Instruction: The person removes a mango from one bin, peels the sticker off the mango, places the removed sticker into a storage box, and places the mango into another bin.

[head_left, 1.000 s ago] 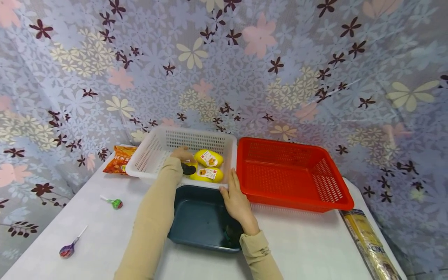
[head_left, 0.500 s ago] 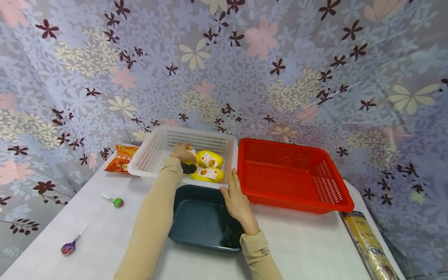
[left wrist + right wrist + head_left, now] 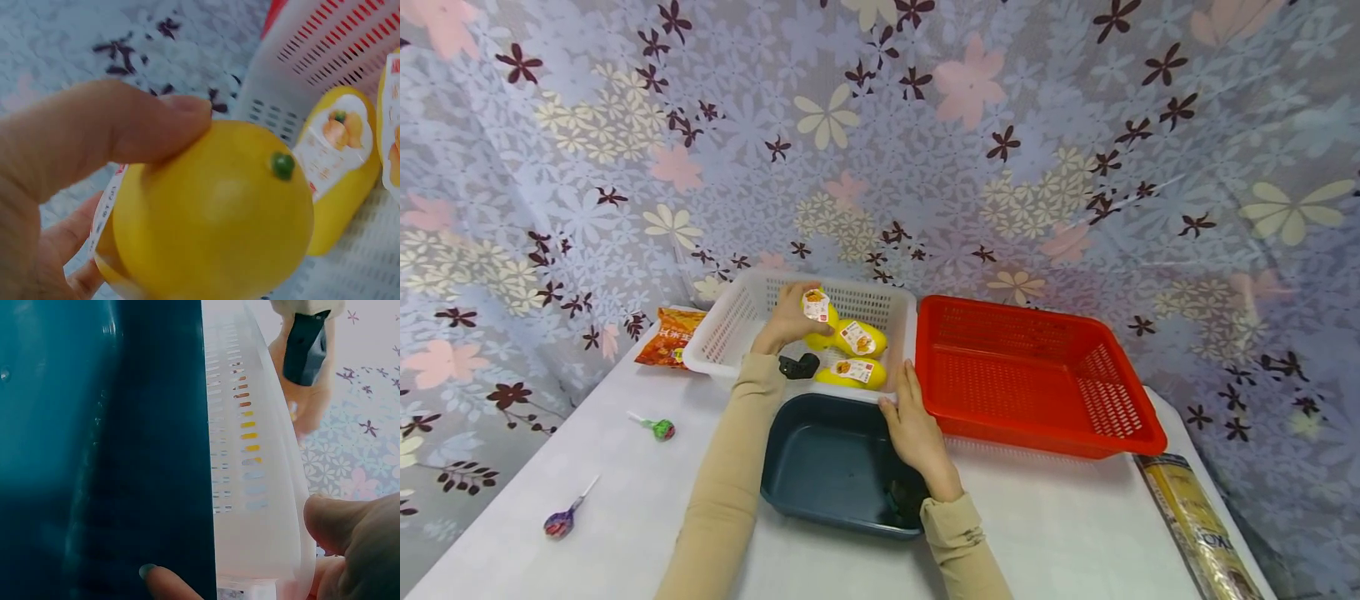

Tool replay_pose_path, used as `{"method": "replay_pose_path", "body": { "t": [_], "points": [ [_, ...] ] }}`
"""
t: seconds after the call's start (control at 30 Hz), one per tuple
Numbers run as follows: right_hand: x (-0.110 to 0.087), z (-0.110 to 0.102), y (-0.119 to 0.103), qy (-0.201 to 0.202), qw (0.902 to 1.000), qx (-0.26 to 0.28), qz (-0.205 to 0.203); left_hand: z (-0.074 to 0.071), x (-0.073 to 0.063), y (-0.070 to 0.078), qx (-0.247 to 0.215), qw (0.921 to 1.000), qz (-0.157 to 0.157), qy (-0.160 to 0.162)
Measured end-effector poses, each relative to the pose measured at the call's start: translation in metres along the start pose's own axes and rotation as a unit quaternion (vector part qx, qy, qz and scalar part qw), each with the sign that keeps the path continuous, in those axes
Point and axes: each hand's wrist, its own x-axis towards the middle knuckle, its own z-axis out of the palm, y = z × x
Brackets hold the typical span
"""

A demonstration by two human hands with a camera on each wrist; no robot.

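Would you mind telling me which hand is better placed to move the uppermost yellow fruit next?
Probably the left hand: it grips that yellow fruit, while the right hand touches the white basket.

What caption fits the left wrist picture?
A left hand grips a yellow fruit-shaped thing, with a white basket beyond.

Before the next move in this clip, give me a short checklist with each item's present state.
1. Left hand grips a yellow labelled item: ok, curled round it.
2. Yellow labelled item clear of the floor of the white basket: cannot tell.
3. Yellow labelled item past the white basket's rim: not ok, within its outline.
4. Right hand at that rim: ok.
5. Two other yellow items lying in the white basket: ok.
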Motion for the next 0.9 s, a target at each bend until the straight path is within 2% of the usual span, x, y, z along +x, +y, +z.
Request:
{"method": "replay_pose_path", "body": {
  "t": [0.23, 0.43, 0.53, 0.67, 0.9],
  "points": [
    [0.0, -0.001, 0.0, -0.003, 1.0, -0.002, 0.002, 0.003, -0.021, 0.016, -0.009, 0.9989, 0.044, 0.014],
    [0.0, -0.003, -0.001, -0.006, 1.0, 0.001, 0.005, 0.008, -0.044, 0.028, -0.056, 0.9925, 0.109, 0.009],
    [-0.001, -0.002, 0.001, -0.004, 1.0, 0.001, 0.005, 0.011, -0.058, 0.034, -0.062, 0.9876, 0.144, 0.005],
    [-0.001, -0.001, 0.003, -0.004, 0.9999, 0.01, 0.002, 0.016, -0.082, 0.04, -0.059, 0.9826, 0.176, -0.01],
    [0.002, -0.003, 0.006, -0.025, 0.9988, 0.04, -0.015, 0.023, -0.118, 0.04, -0.05, 0.9764, 0.208, -0.024]
  ]
}}
